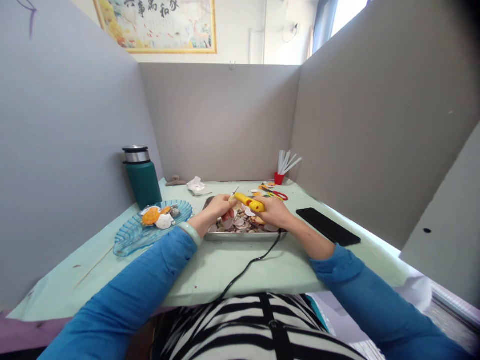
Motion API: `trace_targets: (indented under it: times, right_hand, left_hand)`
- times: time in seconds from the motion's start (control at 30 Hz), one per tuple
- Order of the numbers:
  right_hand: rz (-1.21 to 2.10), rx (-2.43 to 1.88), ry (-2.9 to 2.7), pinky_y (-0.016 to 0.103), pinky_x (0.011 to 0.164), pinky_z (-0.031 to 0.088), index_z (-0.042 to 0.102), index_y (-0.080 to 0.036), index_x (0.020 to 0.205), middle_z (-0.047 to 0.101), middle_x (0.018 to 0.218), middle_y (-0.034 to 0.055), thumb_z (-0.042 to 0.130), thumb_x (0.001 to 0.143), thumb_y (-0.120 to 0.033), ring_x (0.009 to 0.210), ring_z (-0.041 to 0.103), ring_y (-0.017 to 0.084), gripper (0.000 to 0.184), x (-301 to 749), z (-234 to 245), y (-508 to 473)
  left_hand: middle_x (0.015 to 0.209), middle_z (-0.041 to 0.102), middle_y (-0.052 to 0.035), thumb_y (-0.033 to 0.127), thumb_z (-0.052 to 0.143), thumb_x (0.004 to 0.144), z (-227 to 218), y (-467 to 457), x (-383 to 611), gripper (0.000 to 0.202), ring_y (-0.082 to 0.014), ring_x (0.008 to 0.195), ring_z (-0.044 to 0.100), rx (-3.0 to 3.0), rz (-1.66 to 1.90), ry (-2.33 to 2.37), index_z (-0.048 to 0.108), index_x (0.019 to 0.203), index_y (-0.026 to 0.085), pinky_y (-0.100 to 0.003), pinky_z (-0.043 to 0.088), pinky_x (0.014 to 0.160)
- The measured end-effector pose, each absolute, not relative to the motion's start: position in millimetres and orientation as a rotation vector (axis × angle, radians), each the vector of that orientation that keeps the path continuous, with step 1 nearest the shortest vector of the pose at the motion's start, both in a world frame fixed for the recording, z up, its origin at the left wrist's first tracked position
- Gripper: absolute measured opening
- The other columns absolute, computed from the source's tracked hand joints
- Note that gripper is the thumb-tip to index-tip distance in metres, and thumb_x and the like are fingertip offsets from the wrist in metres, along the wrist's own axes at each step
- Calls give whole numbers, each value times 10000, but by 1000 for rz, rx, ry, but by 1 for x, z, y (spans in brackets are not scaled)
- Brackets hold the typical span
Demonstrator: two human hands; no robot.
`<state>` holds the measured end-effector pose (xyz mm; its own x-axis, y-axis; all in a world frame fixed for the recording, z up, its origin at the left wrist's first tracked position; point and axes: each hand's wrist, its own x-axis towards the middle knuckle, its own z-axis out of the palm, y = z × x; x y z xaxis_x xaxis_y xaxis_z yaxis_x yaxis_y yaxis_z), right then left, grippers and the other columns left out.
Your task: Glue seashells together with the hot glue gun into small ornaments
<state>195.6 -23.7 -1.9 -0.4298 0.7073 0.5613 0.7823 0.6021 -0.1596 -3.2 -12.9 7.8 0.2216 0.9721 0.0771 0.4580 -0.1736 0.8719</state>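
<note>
Rectangular metal tray (243,236): bare steel, shiny rim. Mixed shells (240,224) in it: chalky, mostly matt. Yellow pen-shaped tool (250,203): smooth plastic, slight gloss. Blue shell-shaped dish (131,241): clear, glossy, ribbed. Dark green bottle (143,184): matt coat, brushed-metal lid. Flat black phone (328,226): glossy. Pale green table (225,265) cover: smooth, dull.

Blue sleeves (150,280), pale bangle (190,232) and black-and-white striped top (255,325) are worn.
</note>
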Motion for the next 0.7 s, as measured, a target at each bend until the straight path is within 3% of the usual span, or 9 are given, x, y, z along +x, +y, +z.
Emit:
trace_targets:
  times: [0.7]
  right_hand:
    - [-157, -1164, -2227, 207, 556, 299, 615, -214, 848, 636, 715, 14, 512, 737, -330, 646, 543, 142, 191, 196, -4, -22]
  left_hand:
    - [477, 537, 18, 329, 484, 807, 6, -10, -4, 202, -51, 312, 401, 1752, 893, 1325, 508, 744, 138, -158, 281, 346]
